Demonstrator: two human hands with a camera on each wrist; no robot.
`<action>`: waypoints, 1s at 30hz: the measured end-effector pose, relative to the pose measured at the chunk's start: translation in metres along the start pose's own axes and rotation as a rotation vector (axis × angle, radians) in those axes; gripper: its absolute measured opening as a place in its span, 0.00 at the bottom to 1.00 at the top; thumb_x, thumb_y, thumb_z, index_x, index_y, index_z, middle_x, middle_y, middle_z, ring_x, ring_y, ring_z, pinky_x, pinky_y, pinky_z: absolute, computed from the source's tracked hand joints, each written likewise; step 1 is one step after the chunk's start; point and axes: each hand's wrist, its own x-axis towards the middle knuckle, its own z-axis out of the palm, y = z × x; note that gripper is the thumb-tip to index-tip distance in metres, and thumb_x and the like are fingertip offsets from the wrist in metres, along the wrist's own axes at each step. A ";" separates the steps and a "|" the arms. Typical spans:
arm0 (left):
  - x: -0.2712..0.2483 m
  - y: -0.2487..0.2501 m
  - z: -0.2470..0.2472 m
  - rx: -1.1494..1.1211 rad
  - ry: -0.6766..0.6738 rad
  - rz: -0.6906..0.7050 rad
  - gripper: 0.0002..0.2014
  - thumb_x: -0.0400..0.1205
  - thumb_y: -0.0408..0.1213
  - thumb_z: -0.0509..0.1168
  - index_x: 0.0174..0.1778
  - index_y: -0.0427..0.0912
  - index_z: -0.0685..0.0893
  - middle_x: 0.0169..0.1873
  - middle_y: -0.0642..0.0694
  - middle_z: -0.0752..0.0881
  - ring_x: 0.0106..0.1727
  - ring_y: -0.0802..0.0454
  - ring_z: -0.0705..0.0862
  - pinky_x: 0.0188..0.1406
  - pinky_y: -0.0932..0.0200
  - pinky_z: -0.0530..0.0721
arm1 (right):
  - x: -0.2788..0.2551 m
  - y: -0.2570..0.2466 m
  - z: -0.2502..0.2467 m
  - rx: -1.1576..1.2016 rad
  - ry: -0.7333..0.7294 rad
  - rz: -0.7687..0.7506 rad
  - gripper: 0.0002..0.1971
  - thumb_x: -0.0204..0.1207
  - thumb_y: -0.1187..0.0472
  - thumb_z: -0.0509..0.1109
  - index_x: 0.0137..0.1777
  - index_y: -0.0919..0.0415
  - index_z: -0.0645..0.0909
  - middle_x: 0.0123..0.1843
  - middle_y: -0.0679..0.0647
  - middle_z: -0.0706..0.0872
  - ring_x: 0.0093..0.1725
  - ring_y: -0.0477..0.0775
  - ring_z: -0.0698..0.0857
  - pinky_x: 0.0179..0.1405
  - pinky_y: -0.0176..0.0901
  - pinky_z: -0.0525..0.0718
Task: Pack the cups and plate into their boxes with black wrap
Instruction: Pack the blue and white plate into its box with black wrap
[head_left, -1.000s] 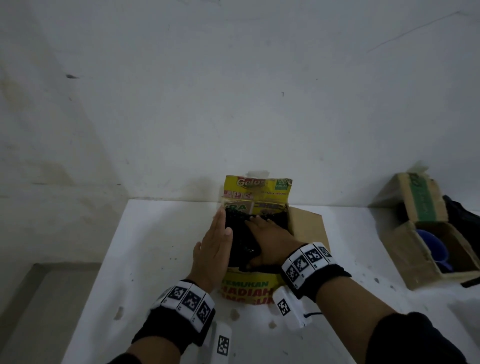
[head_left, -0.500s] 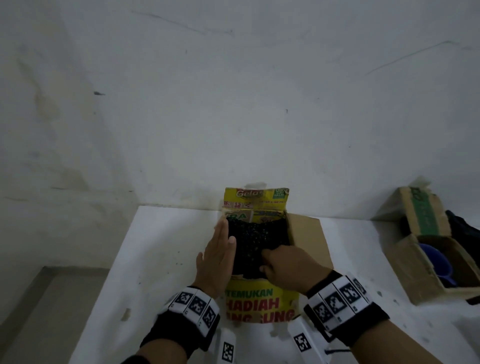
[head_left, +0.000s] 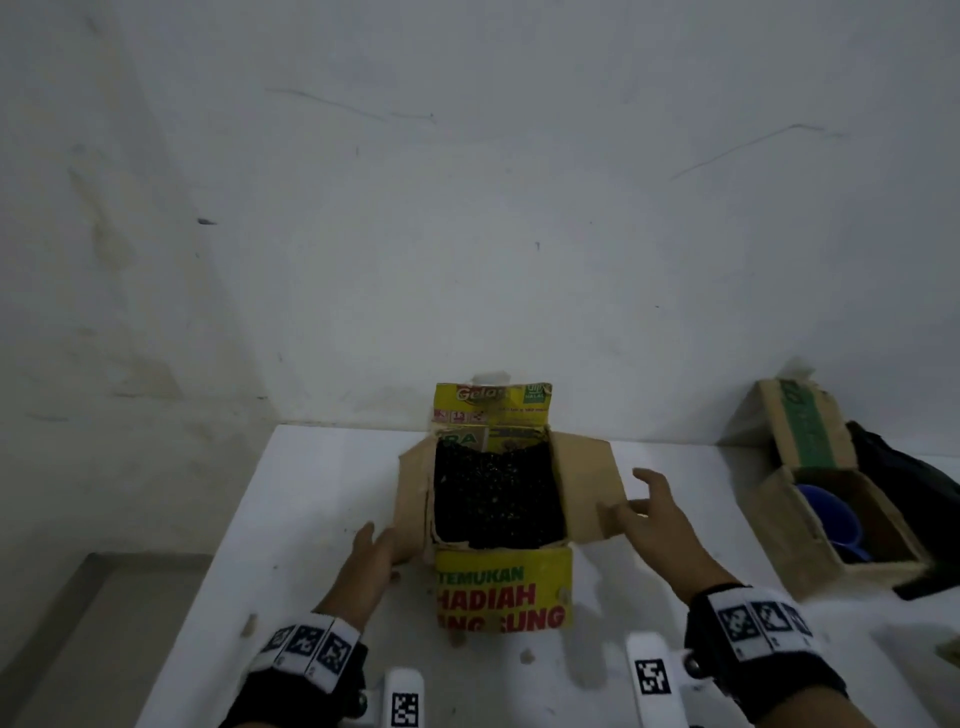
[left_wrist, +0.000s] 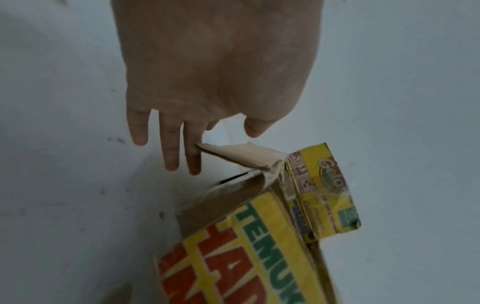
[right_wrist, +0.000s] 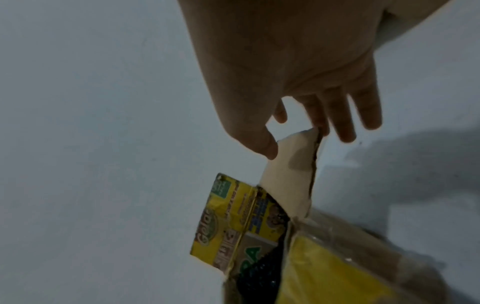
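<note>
yellow box upright, mouth up, black wrap inside | left hand fingers straight, touched its left flap | right hand spread, at right flap

Bare white surroundings

A white table with small dark specks and stains stands against a pale, scuffed wall marked by faint scratches. To the left, beyond the table's edge, a grey floor lies lower down, meeting the wall at a corner.
</note>
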 end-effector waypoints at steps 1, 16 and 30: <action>-0.004 0.001 -0.001 -0.010 0.049 0.029 0.26 0.86 0.47 0.52 0.80 0.46 0.58 0.74 0.41 0.70 0.65 0.37 0.78 0.61 0.49 0.75 | -0.002 -0.001 0.000 0.115 0.025 -0.012 0.27 0.80 0.59 0.66 0.76 0.56 0.61 0.62 0.62 0.81 0.56 0.59 0.81 0.56 0.54 0.80; -0.025 -0.002 -0.017 0.947 0.009 1.053 0.39 0.61 0.26 0.56 0.69 0.62 0.72 0.67 0.57 0.78 0.69 0.52 0.72 0.63 0.45 0.78 | -0.017 0.029 0.031 -0.427 -0.009 -0.978 0.42 0.50 0.80 0.56 0.65 0.46 0.74 0.64 0.47 0.81 0.67 0.44 0.72 0.64 0.60 0.73; -0.023 0.021 0.005 0.869 0.168 0.986 0.26 0.70 0.71 0.58 0.40 0.52 0.86 0.42 0.59 0.85 0.45 0.56 0.83 0.42 0.56 0.80 | -0.007 0.023 0.039 -0.169 -0.003 -0.735 0.19 0.73 0.45 0.65 0.62 0.49 0.76 0.55 0.42 0.80 0.54 0.37 0.77 0.54 0.42 0.80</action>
